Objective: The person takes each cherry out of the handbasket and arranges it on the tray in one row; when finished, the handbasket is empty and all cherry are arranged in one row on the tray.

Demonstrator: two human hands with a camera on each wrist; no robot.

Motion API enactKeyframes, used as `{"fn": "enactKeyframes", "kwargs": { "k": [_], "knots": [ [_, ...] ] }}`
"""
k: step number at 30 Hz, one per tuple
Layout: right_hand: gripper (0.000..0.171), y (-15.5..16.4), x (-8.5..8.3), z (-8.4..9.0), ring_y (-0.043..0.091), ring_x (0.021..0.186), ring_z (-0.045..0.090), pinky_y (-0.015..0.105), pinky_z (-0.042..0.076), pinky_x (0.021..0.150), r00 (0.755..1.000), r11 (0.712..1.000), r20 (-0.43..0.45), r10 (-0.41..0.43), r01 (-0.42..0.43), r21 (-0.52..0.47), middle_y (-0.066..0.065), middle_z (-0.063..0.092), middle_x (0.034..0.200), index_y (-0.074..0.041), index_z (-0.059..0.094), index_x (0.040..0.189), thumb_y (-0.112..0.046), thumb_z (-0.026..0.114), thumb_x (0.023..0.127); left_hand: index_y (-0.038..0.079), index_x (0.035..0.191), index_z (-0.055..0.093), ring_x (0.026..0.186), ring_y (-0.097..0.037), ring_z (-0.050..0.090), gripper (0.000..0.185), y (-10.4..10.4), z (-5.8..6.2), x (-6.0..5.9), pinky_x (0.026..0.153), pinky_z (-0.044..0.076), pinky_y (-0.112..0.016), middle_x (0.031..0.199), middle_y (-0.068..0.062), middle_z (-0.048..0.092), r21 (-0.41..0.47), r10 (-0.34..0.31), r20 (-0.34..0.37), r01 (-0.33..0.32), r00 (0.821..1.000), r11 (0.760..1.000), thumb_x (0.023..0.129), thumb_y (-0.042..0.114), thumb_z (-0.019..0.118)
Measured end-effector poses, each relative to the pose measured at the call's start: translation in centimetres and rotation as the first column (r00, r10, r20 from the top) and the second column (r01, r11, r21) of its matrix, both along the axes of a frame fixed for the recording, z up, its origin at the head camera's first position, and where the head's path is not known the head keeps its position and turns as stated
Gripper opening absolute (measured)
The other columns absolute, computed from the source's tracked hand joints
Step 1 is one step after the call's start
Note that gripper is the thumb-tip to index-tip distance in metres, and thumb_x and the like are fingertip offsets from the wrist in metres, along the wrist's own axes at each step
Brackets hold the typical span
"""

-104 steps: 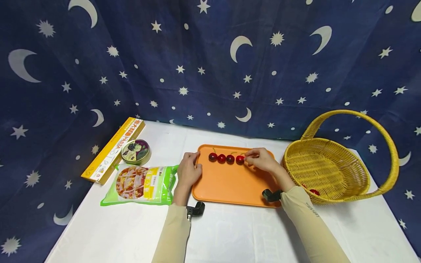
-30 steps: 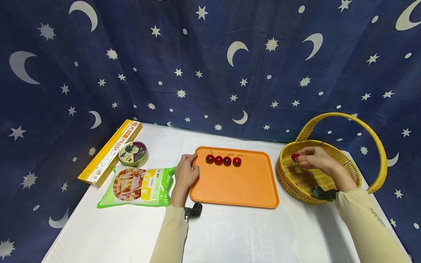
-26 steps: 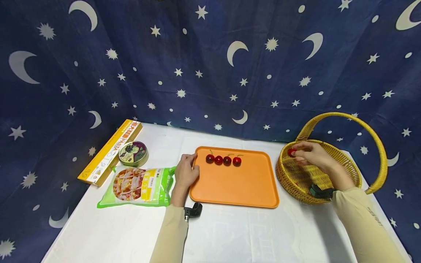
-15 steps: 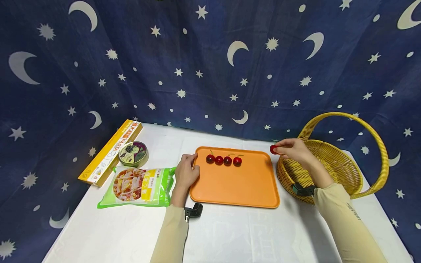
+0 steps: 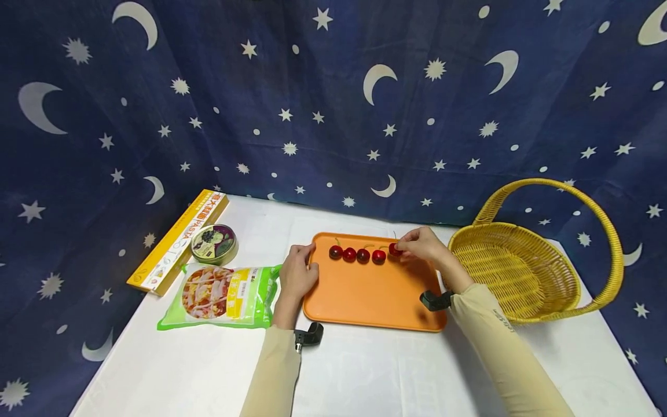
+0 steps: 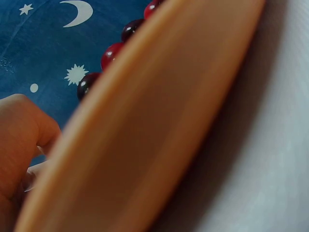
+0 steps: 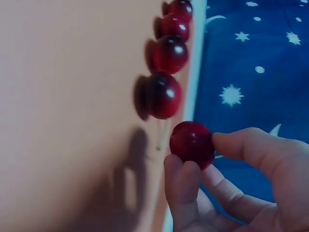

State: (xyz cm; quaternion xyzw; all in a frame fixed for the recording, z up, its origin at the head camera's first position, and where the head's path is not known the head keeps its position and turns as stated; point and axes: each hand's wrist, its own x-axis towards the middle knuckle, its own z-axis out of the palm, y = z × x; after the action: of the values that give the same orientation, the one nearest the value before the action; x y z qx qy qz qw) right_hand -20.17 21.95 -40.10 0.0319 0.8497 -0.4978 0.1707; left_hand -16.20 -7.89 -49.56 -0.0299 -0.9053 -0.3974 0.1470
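Note:
In the head view, my right hand (image 5: 424, 248) is over the upper right of the orange tray (image 5: 365, 295), pinching a dark red cherry (image 7: 192, 144) between thumb and fingertips. The pinched cherry is just right of a row of several cherries (image 5: 363, 255) with thin stems, lined up near the tray's far edge. The right wrist view shows this cherry close to the end of the row, its shadow falling on the tray. My left hand (image 5: 298, 275) grips the tray's left rim; the tray wall (image 6: 145, 116) hides part of its fingers in the left wrist view.
A yellow wicker basket (image 5: 505, 278) with a tall handle stands right of the tray. On the left lie a green food bag (image 5: 224, 296), a round tin (image 5: 213, 243) and a long yellow pasta box (image 5: 179, 240). A starry blue cloth hangs behind the white table.
My right hand let go of a cherry at the row's right end, reached into the basket, took another, and carried it left over the tray. My left hand stays at the tray rim.

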Motion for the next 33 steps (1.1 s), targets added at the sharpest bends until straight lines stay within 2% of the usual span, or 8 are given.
{"fn": "enactKeyframes", "kwargs": {
  "k": [4,10,17,22,26,30,33],
  "knots": [
    [0.021,-0.3,-0.3,-1.1,0.014,0.064,0.068,0.037,0.058,0.072,0.999,1.0,0.049,-0.007,0.008,-0.009,0.013,0.069,0.082,0.017,0.062,0.1,0.0,0.065,0.088,0.004,0.126,0.068,0.088,-0.03,0.063,0.048,0.0,0.0,0.0,0.07,0.049,-0.044,0.109,-0.014,0.061,0.0,0.002,-0.007,-0.002,1.0,1.0,0.078,0.008,0.06],
    [0.029,-0.2,-0.3,-2.2,0.013,0.068,0.069,0.035,0.058,0.071,0.995,0.999,0.093,0.023,-0.019,-0.041,0.013,0.07,0.089,0.02,0.06,0.11,-0.002,0.062,0.09,0.004,0.126,0.067,0.09,-0.031,0.063,0.049,0.0,0.2,0.0,0.071,0.049,-0.044,0.109,-0.014,0.06,0.001,-0.001,-0.008,0.001,1.0,1.0,0.078,0.007,0.06],
    [0.032,-0.3,-0.2,-2.7,0.014,0.071,0.07,0.034,0.058,0.07,0.996,0.997,0.087,0.034,-0.028,-0.067,0.017,0.07,0.098,0.019,0.059,0.116,-0.003,0.06,0.092,0.003,0.127,0.067,0.09,-0.031,0.062,0.049,0.1,0.1,0.0,0.072,0.049,-0.044,0.109,-0.015,0.06,0.0,0.002,0.0,-0.002,1.0,1.0,0.078,0.007,0.06],
    [0.032,0.1,-0.1,-2.7,0.015,0.073,0.07,0.035,0.058,0.073,0.996,0.998,0.088,0.026,-0.022,-0.053,0.016,0.07,0.097,0.018,0.059,0.116,-0.004,0.06,0.092,0.003,0.126,0.067,0.089,-0.031,0.062,0.049,0.3,0.1,0.1,0.071,0.049,-0.044,0.109,-0.015,0.06,0.0,-0.002,-0.006,0.002,1.0,1.0,0.078,0.007,0.06],
    [0.031,0.6,0.2,-1.9,0.017,0.076,0.07,0.037,0.058,0.074,0.997,0.999,0.072,0.032,-0.03,-0.028,0.017,0.069,0.097,0.017,0.061,0.113,-0.006,0.06,0.092,0.003,0.126,0.067,0.089,-0.03,0.063,0.049,0.3,0.1,0.1,0.071,0.049,-0.043,0.109,-0.015,0.061,-0.003,-0.011,-0.01,0.011,1.0,1.0,0.078,0.007,0.06],
    [0.03,1.4,0.6,0.3,0.019,0.077,0.069,0.037,0.058,0.073,0.997,0.996,0.003,0.08,-0.081,0.05,0.02,0.069,0.099,0.015,0.062,0.11,-0.008,0.061,0.092,0.004,0.127,0.067,0.089,-0.031,0.063,0.049,0.2,0.2,0.1,0.071,0.049,-0.044,0.11,-0.015,0.061,-0.001,-0.009,-0.007,0.009,1.0,1.0,0.078,0.007,0.061],
    [0.033,2.8,0.8,2.3,0.017,0.078,0.068,0.036,0.057,0.074,0.99,0.986,-0.032,0.135,-0.131,0.101,0.016,0.071,0.096,0.014,0.062,0.113,-0.01,0.062,0.091,0.004,0.127,0.067,0.091,-0.031,0.063,0.049,0.1,0.2,0.1,0.072,0.049,-0.045,0.111,-0.015,0.061,0.005,-0.006,0.001,0.006,1.0,1.0,0.078,0.007,0.061]
  ]
}}
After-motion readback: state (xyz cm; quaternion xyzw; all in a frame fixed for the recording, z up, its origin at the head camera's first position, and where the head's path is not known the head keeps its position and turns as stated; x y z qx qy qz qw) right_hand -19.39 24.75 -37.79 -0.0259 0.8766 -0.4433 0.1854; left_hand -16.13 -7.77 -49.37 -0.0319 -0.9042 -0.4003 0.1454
